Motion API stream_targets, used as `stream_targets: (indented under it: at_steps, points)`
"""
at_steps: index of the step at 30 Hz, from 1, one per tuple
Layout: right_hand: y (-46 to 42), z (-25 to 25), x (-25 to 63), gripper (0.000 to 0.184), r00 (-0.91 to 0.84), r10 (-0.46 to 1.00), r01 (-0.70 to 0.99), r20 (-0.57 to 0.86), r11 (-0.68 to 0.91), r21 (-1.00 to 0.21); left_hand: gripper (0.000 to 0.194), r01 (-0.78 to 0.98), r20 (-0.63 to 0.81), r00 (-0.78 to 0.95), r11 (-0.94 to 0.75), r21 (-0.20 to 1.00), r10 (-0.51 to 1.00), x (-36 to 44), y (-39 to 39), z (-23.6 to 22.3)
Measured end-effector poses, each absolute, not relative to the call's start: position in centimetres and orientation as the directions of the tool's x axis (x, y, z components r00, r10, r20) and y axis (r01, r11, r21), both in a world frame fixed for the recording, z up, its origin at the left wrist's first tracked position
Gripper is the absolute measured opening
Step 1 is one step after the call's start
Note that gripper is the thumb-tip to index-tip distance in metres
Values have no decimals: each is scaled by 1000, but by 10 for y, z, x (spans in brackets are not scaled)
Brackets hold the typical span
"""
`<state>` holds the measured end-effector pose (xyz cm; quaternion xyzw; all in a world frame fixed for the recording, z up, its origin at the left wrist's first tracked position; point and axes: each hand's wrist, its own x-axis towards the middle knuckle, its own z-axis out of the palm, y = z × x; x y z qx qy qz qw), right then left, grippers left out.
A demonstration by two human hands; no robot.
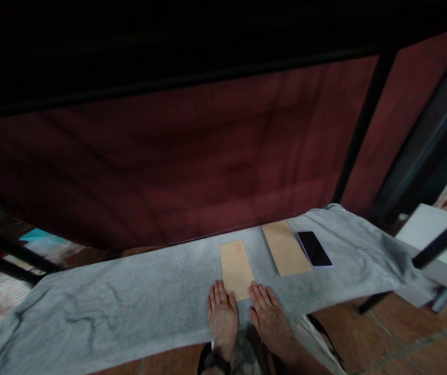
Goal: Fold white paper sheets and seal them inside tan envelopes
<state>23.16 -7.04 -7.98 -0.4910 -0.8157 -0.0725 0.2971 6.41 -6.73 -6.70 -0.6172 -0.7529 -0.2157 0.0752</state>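
Observation:
My left hand (222, 317) lies flat on the grey cloth-covered table (129, 297), fingers stretched out, holding nothing. My right hand (269, 315) rests flat beside it, also open. Their fingertips touch the near corners of a small brown envelope (236, 268) with red print near its far end. A second, larger brown envelope (286, 247) lies farther right. Next to it sits a dark smartphone (314, 248), screen up.
A dark red curtain (192, 161) hangs behind the table on a black metal frame (361, 125). A white box-like surface (434, 245) stands at the right. Reddish floor tiles (403, 333) show below the table's right end.

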Motion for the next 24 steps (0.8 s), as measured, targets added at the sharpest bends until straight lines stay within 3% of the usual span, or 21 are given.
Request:
stream_targets:
  at_steps: [6,10,14,16,19,22,24]
  points:
    - [-71,-82,230,55,-320,756,850,572,495,-179,37,856,337,-362,166,490,869,68,-67,-58]
    - [-70,-88,227,54,-318,760,851,566,492,-183,25,568,193,-513,163,807,836,67,-59,-46]
    - [-64,-86,219,49,-311,819,856,483,462,-231,16,384,121,-497,92,919,859,70,-46,-37]
    - [-61,-77,215,48,-282,867,845,410,427,-322,12,322,117,-464,44,946,878,75,-43,-30]
    - [-53,-57,211,41,-157,938,747,310,318,-584,13,259,134,-416,-24,966,900,85,-43,-17]
    - [-42,-40,212,39,-69,962,604,265,251,-756,27,203,125,-393,-46,978,911,94,-47,-5]
    - [-36,-33,211,49,-29,973,515,229,211,-831,39,156,67,-398,-5,988,915,96,-50,-3]
